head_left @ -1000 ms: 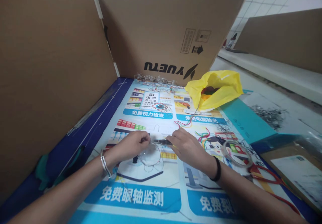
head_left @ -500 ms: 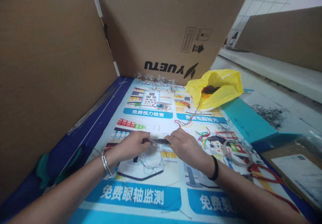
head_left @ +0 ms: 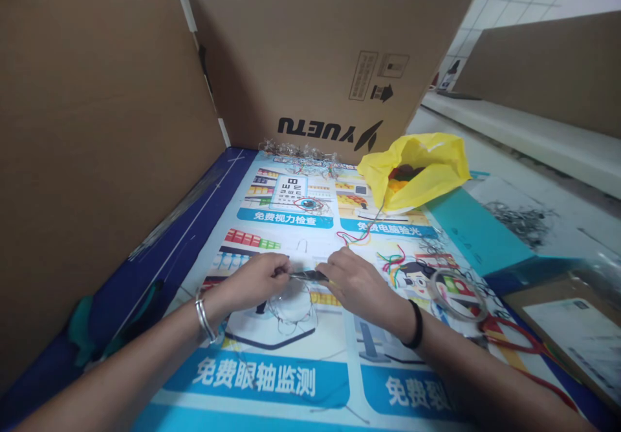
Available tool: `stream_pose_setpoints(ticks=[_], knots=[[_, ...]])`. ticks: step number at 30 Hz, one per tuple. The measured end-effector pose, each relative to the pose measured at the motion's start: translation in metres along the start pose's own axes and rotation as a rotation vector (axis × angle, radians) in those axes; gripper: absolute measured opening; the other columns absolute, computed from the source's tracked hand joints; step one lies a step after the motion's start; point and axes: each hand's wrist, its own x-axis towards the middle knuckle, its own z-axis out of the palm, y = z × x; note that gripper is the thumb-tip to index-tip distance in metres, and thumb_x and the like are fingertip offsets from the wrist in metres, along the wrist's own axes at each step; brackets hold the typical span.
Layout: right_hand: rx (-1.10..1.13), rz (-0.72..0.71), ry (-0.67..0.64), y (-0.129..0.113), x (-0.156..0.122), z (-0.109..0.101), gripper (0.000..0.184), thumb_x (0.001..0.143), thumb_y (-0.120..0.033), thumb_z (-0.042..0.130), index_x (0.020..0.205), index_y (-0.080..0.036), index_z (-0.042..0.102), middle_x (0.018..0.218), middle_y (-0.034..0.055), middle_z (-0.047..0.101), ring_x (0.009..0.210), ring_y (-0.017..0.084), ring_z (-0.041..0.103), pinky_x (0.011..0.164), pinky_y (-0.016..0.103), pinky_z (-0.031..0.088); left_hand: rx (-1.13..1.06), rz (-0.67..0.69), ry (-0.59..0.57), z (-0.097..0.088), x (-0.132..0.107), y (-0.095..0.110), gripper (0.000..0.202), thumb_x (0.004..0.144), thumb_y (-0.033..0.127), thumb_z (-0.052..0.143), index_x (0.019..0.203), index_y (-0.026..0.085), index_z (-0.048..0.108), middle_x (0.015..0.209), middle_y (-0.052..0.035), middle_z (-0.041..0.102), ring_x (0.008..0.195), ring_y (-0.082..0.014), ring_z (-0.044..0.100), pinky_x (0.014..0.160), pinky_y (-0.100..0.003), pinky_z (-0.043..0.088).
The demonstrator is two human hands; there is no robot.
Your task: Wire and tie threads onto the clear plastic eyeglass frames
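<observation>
In the head view, the left hand (head_left: 264,281) has its thumb and fingers pinched together on what looks like a thin wire (head_left: 294,320), though the grip is too small and blurred to be sure; the right hand (head_left: 361,288) is curled around the pliers (head_left: 313,275), whose nose points at the left fingertips. The wire hangs in a loose loop below both hands, just above the printed sheet (head_left: 334,328). The likeliest trouble, I judge, is the nose nipping a finger, since tips and skin nearly meet. A slack pinch could let the wire twist or slip, and squeezing too hard could kink or snap it. The loop might also snag on stray wire bits (head_left: 339,409) nearer the person, while the red scissors (head_left: 517,338) near the right forearm could catch a sleeveless arm swung outward.
</observation>
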Motion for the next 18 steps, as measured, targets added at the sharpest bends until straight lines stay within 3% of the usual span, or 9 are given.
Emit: stream_pose_setpoints(ticks=[9, 18], knots=[[-0.107, -0.026, -0.015, 0.0002, 0.0004, -0.0084, 0.019, 0.087, -0.014, 0.044, 0.097, -0.016, 0.06, 0.079, 0.0063, 0.052, 0.081, 0.018, 0.043, 0.073, 0.03, 0.034, 0.014, 0.011, 0.042, 0.002, 0.0009, -0.0031, 0.011, 0.073, 0.019, 0.041, 0.068, 0.017, 0.051, 0.061, 0.0029, 0.048, 0.055, -0.0096, 0.04, 0.049, -0.021, 0.026], [-0.163, -0.037, 0.007, 0.0008, -0.0009, -0.0026, 0.018, 0.087, -0.013, 0.043, 0.095, -0.017, 0.059, 0.077, 0.0053, 0.051, 0.077, 0.018, 0.041, 0.07, 0.03, 0.032, 0.068, -0.024, 0.059, 0.0012, -0.0008, 0.0052, 0.012, 0.072, 0.021, 0.042, 0.065, 0.017, 0.051, 0.06, 0.0029, 0.049, 0.055, -0.0103, 0.042, 0.05, -0.021, 0.026]])
